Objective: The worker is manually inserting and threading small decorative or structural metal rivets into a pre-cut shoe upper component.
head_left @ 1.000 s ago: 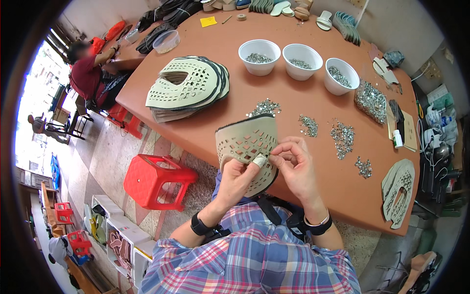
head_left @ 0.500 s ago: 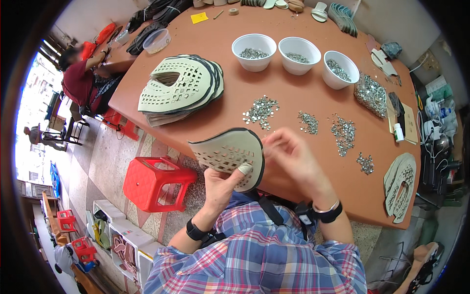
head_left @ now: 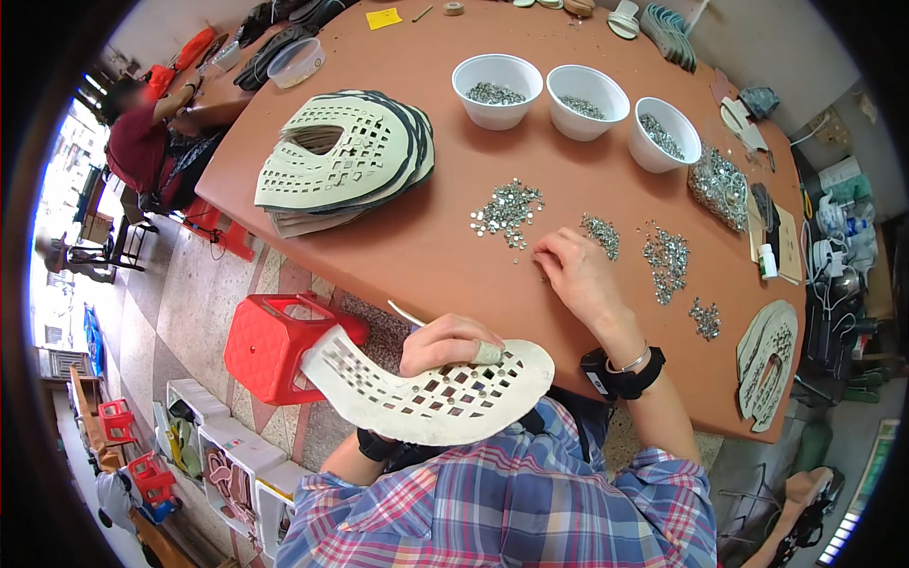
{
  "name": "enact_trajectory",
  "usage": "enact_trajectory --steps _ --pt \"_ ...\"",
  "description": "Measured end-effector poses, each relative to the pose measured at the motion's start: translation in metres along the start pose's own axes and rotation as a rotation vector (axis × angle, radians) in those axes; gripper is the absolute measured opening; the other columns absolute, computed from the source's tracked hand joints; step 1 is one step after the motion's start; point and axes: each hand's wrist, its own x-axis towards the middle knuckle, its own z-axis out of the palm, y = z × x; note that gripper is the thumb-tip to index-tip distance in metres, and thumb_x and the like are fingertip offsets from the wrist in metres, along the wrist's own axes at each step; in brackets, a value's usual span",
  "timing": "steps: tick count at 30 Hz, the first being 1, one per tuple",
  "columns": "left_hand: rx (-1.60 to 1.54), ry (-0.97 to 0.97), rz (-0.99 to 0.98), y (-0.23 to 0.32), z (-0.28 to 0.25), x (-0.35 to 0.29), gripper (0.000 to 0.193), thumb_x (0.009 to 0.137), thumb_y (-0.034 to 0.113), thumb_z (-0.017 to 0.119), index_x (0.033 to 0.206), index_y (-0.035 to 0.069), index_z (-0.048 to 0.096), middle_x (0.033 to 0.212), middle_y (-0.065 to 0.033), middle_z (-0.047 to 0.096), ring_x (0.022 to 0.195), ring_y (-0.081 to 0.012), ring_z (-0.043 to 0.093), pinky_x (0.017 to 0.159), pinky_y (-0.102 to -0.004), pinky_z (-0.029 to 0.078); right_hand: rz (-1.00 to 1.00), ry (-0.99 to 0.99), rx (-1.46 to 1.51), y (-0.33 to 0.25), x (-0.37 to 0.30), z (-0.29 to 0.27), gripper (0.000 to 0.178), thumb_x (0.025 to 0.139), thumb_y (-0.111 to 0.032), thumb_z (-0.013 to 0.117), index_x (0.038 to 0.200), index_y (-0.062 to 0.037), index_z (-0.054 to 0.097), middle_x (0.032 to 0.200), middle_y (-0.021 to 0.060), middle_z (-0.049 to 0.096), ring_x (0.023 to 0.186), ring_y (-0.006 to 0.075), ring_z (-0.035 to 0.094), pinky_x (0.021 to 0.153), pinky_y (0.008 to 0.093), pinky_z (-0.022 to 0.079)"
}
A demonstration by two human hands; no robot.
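Note:
My left hand [head_left: 443, 343] grips a cream shoe upper [head_left: 383, 417], a curved piece punched with rows of square holes, over my lap at the table's near edge. A taped thumb presses on its top face, and a few small stones show among the holes. On the brown table, my right hand [head_left: 579, 272] rests with thumb and fingers pinched together; whatever they hold is too small to make out. Just beyond it lie a heap of shiny flat stones [head_left: 508, 214] and a smaller heap [head_left: 601, 237]. Another stone heap [head_left: 667, 263] is to its right.
Three white bowls of stones [head_left: 496, 115] stand farther back, beside a clear bag of stones [head_left: 720, 189]. Stacked shoe uppers [head_left: 405, 185] lie at left, more cut pieces [head_left: 769, 364] at right. A red stool [head_left: 260, 348] stands left of me; a person [head_left: 142, 142] sits beyond.
My right hand has moved from beside the upper's edge onto the table near the stones. My left hand has turned and lowered the upper, so its holed face now lies flatter toward me.

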Motion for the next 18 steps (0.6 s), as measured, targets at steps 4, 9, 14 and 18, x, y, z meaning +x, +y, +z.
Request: enact_trajectory --steps 4,9,14,18 --pt "-0.075 0.031 -0.030 0.000 -0.001 0.000 0.025 0.076 0.014 0.070 0.096 0.004 0.058 0.090 -0.0156 0.063 0.083 -0.0265 0.063 0.073 -0.0354 0.052 -0.054 -0.059 -0.080 0.001 -0.001 -0.001 0.007 0.081 -0.007 0.058 0.081 -0.0018 0.062 0.079 0.0128 0.058 0.075 0.0325 0.059 0.067 0.0410 0.048" --pt "0.033 -0.001 -0.110 0.013 -0.002 0.005 0.026 0.074 0.013 0.071 0.096 0.005 0.058 0.088 -0.0139 0.062 0.083 -0.0264 0.063 0.075 -0.0363 0.052 -0.144 -0.076 -0.143 0.008 0.000 -0.002 0.006 0.081 -0.007 0.058 0.082 -0.0029 0.061 0.079 0.0118 0.055 0.074 0.0317 0.060 0.065 0.0408 0.048" --pt "-0.134 0.049 -0.134 0.010 0.006 0.003 0.035 0.073 0.019 0.071 0.100 0.000 0.058 0.093 -0.0149 0.062 0.087 -0.0276 0.063 0.075 -0.0349 0.050 -0.125 -0.027 -0.124 0.011 -0.002 -0.003 0.007 0.080 -0.010 0.060 0.081 -0.0031 0.061 0.082 0.0099 0.057 0.073 0.0281 0.060 0.063 0.0370 0.048" --pt "-0.026 -0.034 -0.038 0.006 -0.003 0.004 0.035 0.073 0.018 0.071 0.101 0.001 0.057 0.095 -0.0144 0.061 0.085 -0.0262 0.062 0.071 -0.0331 0.051 0.134 -0.188 0.564 -0.038 -0.011 -0.027 0.008 0.082 -0.009 0.063 0.087 -0.0020 0.064 0.084 0.0048 0.060 0.075 0.0129 0.060 0.064 0.0260 0.048"
